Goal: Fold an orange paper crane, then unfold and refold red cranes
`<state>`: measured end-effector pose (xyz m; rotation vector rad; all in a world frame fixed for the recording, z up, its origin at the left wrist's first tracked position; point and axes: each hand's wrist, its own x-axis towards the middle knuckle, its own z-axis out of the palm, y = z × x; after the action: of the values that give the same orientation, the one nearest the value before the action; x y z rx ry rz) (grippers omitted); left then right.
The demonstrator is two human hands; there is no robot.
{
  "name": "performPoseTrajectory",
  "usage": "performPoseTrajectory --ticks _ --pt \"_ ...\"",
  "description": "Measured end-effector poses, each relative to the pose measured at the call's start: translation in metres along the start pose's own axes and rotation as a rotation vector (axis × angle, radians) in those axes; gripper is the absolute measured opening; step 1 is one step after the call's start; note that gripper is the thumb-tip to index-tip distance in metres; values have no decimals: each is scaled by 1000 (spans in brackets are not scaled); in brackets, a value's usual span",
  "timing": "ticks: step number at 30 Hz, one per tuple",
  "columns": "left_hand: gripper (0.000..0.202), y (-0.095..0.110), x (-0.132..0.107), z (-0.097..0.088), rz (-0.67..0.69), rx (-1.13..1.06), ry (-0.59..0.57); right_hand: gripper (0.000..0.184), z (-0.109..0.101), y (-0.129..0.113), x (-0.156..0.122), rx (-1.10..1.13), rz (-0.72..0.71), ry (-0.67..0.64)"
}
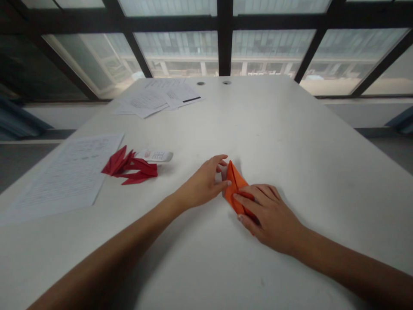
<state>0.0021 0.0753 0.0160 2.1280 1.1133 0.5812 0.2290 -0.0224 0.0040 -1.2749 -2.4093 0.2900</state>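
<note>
A piece of orange origami paper, folded into a narrow pointed shape with a crease down its middle, lies on the white table. Its tip points away from me. My right hand grips the lower right part, fingers on top and thumb along the near edge, hiding some of it. On the other side, my left hand has its thumb tip at the paper's left edge. The fingers of that hand are bent and stand apart from the thumb, near the upper tip.
To the left, a folded red paper figure lies partly on a printed sheet. Behind it is a white remote-like object. More printed papers spread over the far left of the table. Windows stand beyond the far edge.
</note>
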Motion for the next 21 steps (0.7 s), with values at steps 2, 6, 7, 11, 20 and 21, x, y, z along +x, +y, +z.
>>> performPoseTrajectory --ticks 2,6,7,11,20,21 --pt "61 -1 -1 8 37 133 43 38 0 1 0 6 2 10" --pt "42 1 -4 16 152 291 49 35 2 6 0 19 77 149" --pt "38 1 -5 16 168 314 45 35 2 8 1 23 109 179" --pt "32 4 -6 16 200 373 13 35 3 15 3 14 225 188" --pt "66 6 -8 19 194 384 14 35 5 16 4 -81 284 142" --pt "68 6 -8 19 187 382 23 38 6 16 4 -89 287 149"
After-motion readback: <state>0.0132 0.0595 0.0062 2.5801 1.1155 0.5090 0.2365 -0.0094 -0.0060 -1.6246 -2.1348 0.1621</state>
